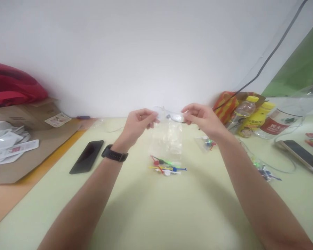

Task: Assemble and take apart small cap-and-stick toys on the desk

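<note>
Transparent bag (173, 142), top edge pinched by left fingers (149, 119) and right fingers (193, 118), well apart from black phone (87, 157).

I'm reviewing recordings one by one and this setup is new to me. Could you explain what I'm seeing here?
There is no machine here: a person works with two bare hands. The single picture comes from a camera worn on the head, looking forward and down.

The left hand and right hand pinch the upper part of a clear plastic bag between them. Small colourful pieces show at its lower end; whether all are inside is hard to tell.

On the pale green table, a dark phone lies to the left, with bottles and another phone to the right. A black watch circles the left wrist.
</note>
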{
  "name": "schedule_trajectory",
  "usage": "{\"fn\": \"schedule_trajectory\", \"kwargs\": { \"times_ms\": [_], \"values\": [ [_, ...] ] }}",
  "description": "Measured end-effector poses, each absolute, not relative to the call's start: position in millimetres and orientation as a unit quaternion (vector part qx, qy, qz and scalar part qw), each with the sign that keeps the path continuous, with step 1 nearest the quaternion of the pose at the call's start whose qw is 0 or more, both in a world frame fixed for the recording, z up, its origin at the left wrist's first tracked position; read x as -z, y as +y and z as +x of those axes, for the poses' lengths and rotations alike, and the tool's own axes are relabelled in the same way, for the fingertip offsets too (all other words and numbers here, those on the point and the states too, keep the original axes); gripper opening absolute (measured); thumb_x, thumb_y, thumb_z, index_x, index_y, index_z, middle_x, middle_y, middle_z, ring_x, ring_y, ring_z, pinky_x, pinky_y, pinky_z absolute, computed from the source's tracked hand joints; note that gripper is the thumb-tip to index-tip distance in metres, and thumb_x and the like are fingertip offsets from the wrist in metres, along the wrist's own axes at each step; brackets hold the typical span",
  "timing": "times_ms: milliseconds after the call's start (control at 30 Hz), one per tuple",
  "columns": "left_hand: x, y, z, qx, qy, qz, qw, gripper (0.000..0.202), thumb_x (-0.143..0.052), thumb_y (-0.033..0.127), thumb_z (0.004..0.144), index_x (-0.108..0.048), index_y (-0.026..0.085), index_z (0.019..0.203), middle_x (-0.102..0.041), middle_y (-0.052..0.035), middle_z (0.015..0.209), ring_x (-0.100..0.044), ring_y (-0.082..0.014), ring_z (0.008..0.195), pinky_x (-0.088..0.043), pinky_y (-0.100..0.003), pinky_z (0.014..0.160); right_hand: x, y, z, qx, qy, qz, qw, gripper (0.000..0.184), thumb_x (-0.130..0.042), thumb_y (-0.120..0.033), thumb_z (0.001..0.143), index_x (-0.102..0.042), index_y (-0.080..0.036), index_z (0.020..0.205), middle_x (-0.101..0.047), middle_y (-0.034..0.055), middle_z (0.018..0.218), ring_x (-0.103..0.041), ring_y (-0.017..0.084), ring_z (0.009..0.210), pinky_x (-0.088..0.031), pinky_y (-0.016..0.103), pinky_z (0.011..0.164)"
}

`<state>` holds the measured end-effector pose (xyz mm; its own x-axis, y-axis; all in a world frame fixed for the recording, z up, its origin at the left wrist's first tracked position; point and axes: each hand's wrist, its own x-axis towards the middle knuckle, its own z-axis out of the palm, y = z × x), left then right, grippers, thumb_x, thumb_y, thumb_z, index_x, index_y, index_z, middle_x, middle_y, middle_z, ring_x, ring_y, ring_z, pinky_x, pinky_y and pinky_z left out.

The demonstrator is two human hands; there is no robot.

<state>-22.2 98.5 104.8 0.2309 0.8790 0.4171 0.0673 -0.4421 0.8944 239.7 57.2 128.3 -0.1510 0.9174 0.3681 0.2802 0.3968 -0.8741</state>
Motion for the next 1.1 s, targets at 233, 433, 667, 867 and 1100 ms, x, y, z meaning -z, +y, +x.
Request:
{"fn": "schedule_trajectory", "kwargs": {
  "times_ms": [233,433,667,867,1100],
  "values": [
    [-97.7,114.3,-25.2,-0.651,0.366,0.553,0.37,0.028,-0.079,0.047,0.088,-0.072,0.022,0.098,-0.079,-0.0092,0.104,-0.077,-0.0203,0.084,-0.062,-0.036,0.078,-108.5,78.6,241.8,-0.38,-0.585,-0.461,0.548,0.041,-0.08,-0.058,0.08,-0.064,-0.022,0.07,-0.067,0.004,0.069,-0.057,0.015,0.06,-0.049,0.031,0.06],
    [-97.9,119.9,-27.5,-0.724,0.327,0.503,0.34,0.031,-0.069,0.055,0.094,-0.057,0.027,0.101,-0.077,-0.0058,0.116,-0.075,-0.0222,0.109,-0.06,-0.042,0.096,-81.6,86.1,214.3,-0.504,-0.517,-0.462,0.515,0.033,-0.083,-0.052,0.079,-0.067,-0.024,0.085,-0.075,0.0072,0.089,-0.07,0.02,0.079,-0.058,0.034,0.073],
    [-88.1,126.0,-29.5,-0.743,0.302,0.465,0.375,0.034,-0.069,0.056,0.094,-0.05,0.028,0.101,-0.074,-0.0068,0.125,-0.072,-0.024,0.117,-0.059,-0.044,0.098,-64.3,84.9,187.3,-0.581,-0.455,-0.37,0.565,0.035,-0.084,-0.05,0.075,-0.065,-0.026,0.092,-0.076,0.0047,0.102,-0.07,0.021,0.104,-0.057,0.037,0.094],
    [-81.1,126.0,-22.7,-0.741,0.323,0.458,0.369,0.027,-0.069,0.048,0.094,-0.057,0.029,0.109,-0.072,-0.0074,0.126,-0.071,-0.0222,0.115,-0.059,-0.042,0.097,-69.3,85.0,189.8,-0.576,-0.442,-0.335,0.6,0.033,-0.086,-0.048,0.072,-0.069,-0.025,0.089,-0.078,0.0047,0.104,-0.071,0.021,0.108,-0.055,0.034,0.096],
    [-82.4,121.7,-22.4,-0.68,0.401,0.505,0.349,0.023,-0.073,0.031,0.084,-0.063,0.025,0.103,-0.072,-0.0061,0.118,-0.07,-0.0199,0.106,-0.056,-0.037,0.093,-82.9,79.8,194.4,-0.598,-0.493,-0.29,0.562,0.033,-0.081,-0.055,0.079,-0.075,-0.028,0.096,-0.077,0.004,0.12,-0.069,0.024,0.12,-0.054,0.038,0.101]
  ]
}}
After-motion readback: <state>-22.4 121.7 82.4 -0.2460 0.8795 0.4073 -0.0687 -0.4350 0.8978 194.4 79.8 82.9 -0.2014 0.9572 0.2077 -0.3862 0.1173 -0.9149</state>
